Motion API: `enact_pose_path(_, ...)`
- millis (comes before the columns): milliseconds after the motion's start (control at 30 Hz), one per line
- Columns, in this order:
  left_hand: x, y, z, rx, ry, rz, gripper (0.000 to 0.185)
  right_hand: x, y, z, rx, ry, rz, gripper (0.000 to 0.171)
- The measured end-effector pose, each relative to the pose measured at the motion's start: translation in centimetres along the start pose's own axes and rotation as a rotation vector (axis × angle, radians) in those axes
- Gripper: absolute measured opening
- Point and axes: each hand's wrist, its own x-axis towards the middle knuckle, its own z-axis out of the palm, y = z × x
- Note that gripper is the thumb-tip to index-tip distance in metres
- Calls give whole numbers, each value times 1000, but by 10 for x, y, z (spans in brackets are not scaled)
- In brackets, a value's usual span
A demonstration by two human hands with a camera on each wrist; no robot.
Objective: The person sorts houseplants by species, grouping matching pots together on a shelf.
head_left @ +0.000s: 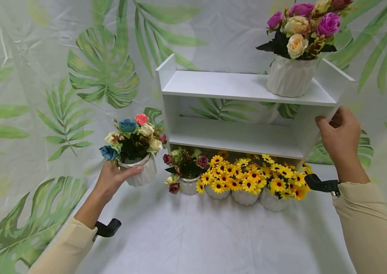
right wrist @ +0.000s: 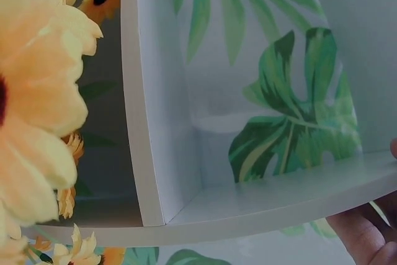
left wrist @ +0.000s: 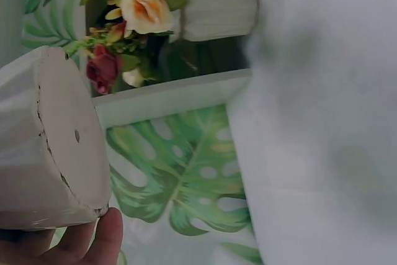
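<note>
My left hand (head_left: 112,179) grips a white ribbed pot (head_left: 140,171) of mixed blue, pink and cream roses, held just left of the white two-tier shelf (head_left: 234,135). The left wrist view shows the pot's underside (left wrist: 53,147) with my thumb (left wrist: 105,240) under it. My right hand (head_left: 341,137) grips the shelf's right side panel (head_left: 317,129); fingertips (right wrist: 363,231) show below the panel edge in the right wrist view. A white pot of purple and cream roses (head_left: 291,74) stands on the top shelf at the right.
In front of the shelf stands a row of white pots: one with dark red roses (head_left: 186,171), then three with yellow daisies (head_left: 248,180). A white cloth (head_left: 193,236) covers the table, and a leaf-print sheet (head_left: 77,76) hangs behind.
</note>
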Motion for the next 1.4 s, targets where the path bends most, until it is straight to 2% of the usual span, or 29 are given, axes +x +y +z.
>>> enact_pose_path(167,5,16,-1,7,-29,7,80,-1,1,1,6,-12,12,51)
enact_pose_path(267,9,33,-2,68,-48,-3,72,-3,2,2,6,-12,22,51)
enact_pose_path(400,18,66,-3,140,-78,9,66,-5,3,2,12,-9,33,51)
enact_pose_path(533,29,108,-1,149,-110,69,73,-5,6,1,16,-1,45,51)
enact_pose_path(700,55,152,11,94,-130,165,77,-5,10,-2,18,16,57,51)
enact_pose_path(833,78,179,25,89,-132,205,75,-5,11,-3,28,24,61,50)
enact_pose_path(967,99,205,41,131,-127,170,74,-5,9,-3,37,29,66,50)
enact_pose_path(1133,124,224,61,159,-107,128,84,-6,7,-2,39,24,59,50)
enact_pose_path(1267,140,230,77,124,-85,104,82,-4,3,-1,34,8,31,49)
enact_pose_path(1400,152,233,95,99,-58,45,79,-2,0,0,15,-3,10,50)
